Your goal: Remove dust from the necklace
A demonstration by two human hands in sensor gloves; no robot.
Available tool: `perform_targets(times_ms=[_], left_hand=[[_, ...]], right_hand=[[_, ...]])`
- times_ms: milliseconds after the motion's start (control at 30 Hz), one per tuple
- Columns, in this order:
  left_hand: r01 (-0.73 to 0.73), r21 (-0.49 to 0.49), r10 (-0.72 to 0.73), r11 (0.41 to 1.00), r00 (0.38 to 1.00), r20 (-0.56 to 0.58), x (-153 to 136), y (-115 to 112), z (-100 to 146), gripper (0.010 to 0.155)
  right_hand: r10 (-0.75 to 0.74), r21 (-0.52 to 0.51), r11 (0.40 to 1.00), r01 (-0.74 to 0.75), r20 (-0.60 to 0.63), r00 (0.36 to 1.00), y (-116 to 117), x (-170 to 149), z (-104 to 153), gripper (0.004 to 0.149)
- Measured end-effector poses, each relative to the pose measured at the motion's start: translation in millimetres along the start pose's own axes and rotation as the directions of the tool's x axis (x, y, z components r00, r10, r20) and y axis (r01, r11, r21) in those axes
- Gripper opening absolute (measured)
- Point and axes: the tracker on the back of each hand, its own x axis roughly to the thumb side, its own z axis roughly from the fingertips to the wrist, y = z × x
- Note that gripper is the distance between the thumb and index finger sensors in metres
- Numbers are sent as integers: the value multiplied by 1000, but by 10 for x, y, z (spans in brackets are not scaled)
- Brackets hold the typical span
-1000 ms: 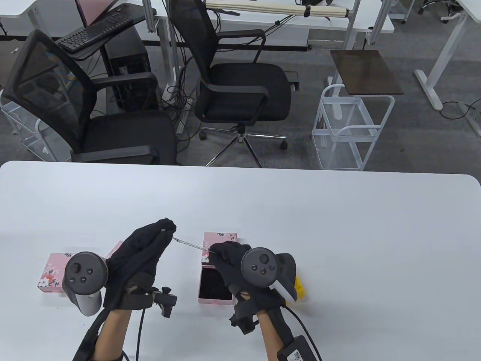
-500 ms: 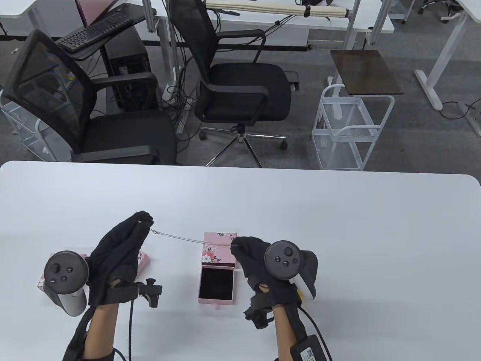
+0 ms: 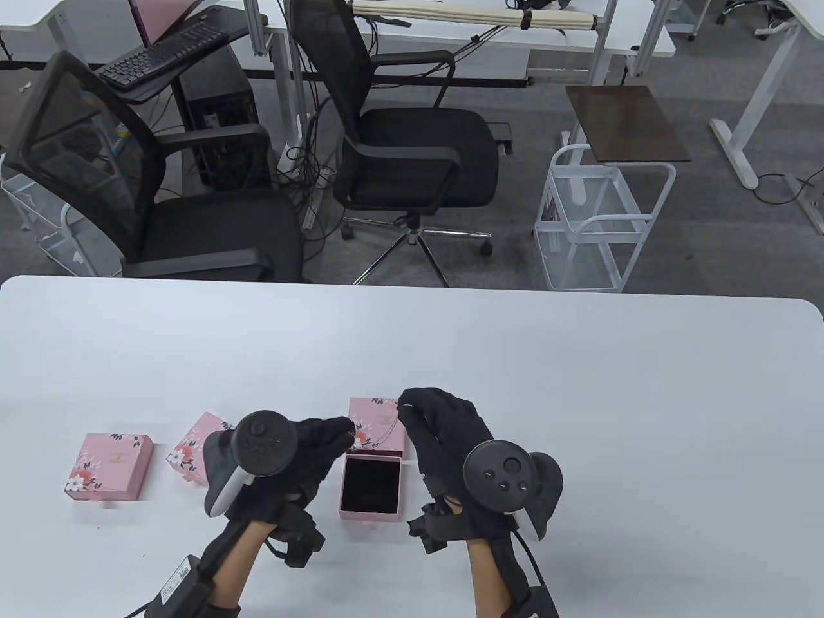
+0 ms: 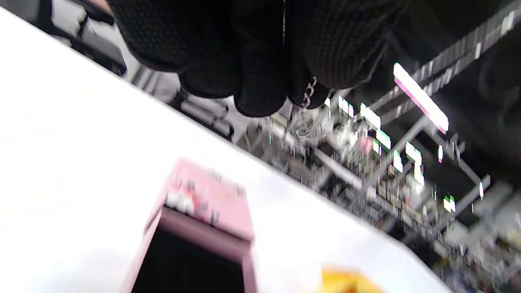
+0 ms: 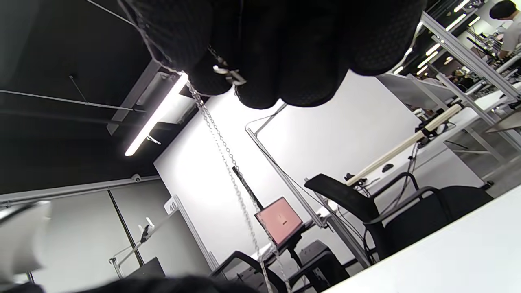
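Both gloved hands hover just above the white table, close together over an open pink jewellery box whose black-lined tray faces up and whose flowered lid stands at its 12 o'clock edge. The left hand sits at the box's 9 o'clock side with its fingers bunched and curled toward the lid; in the left wrist view its fingertips pinch a short run of silver chain links, though that view is badly blurred. The right hand is at the box's 2 o'clock side, fingers drawn together and pointing toward 11 o'clock. The right wrist view shows its fingertips pinching the clasp end of the necklace, whose thin chain hangs away from them in two strands. In the table view only a faint stretch of chain is visible across the lid between the two hands, so the necklace is held in the air above the box's far end, one end in each hand. At 9 o'clock from the open box a second pink box lies tilted and partly hidden by the left hand's tracker, and a third pink box lies further out in the same direction, closed and flat.
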Motion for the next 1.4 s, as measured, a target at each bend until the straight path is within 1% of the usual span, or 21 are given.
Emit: perform_targets(times_ms=[100, 200, 267, 367, 433, 467, 533, 600, 700, 800, 900, 967, 1033, 1133, 1233, 1300, 1400], left_hand=[[21, -113, -20, 993, 1000, 9, 34, -89, -33, 40], [25, -131, -25, 991, 1000, 3, 20, -91, -33, 46], [1, -104, -2, 995, 1000, -6, -9, -37, -12, 52], [-73, -51, 72, 996, 997, -4, -26, 99, 50, 57], [-132, 7, 132, 991, 991, 36, -15, 198, 109, 58], [-180, 51, 177, 982, 982, 63, -1, 254, 146, 58], [-242, 92, 233, 966, 967, 98, 26, 329, 208, 58], [-309, 133, 286, 942, 943, 171, 63, 377, 259, 57], [-370, 105, 340, 923, 913, 225, 141, 364, 293, 58], [-340, 73, 314, 938, 918, 244, 228, 305, 295, 57], [-292, 87, 264, 952, 933, 245, 263, 265, 289, 41], [-297, 98, 266, 950, 932, 248, 268, 258, 290, 37], [-314, 54, 290, 948, 922, 257, 250, 277, 281, 37], [-376, -10, 364, 927, 891, 271, 211, 290, 256, 38], [-445, -125, 462, 887, 845, 271, 173, 286, 221, 39], [-495, -192, 530, 848, 805, 267, 159, 271, 200, 39], [-528, -227, 573, 819, 778, 259, 147, 250, 181, 39]], right_hand=[[5, -3, 1000, -5, 13, 1000, -7, 40, 10, 35], [11, -2, 1000, -11, 18, 1000, -6, 56, 14, 35], [13, 8, 1000, -13, 18, 1000, 1, 57, 14, 35], [22, 48, 999, -23, 18, 1000, 9, 70, 8, 35], [30, 59, 998, -31, 20, 999, 13, 82, 6, 35], [37, 70, 997, -38, 22, 999, 15, 93, 5, 35], [47, 84, 995, -49, 26, 999, 16, 108, 5, 35], [57, 93, 994, -60, 33, 998, 21, 127, 5, 35], [61, 114, 991, -66, 53, 997, 48, 172, 13, 35], [64, 143, 987, -75, 76, 995, 101, 229, 25, 35], [83, 155, 983, -98, 101, 991, 139, 264, 31, 35], [82, 177, 979, -98, 94, 992, 155, 261, 27, 35], [70, 178, 981, -83, 82, 994, 157, 226, 17, 35], [54, 175, 982, -64, 61, 997, 145, 171, 3, 35], [40, 176, 983, -46, 41, 998, 146, 118, -9, 35], [28, 185, 982, -33, 31, 999, 162, 91, -14, 35], [12, 198, 980, -16, 19, 1000, 194, 66, -20, 35]])
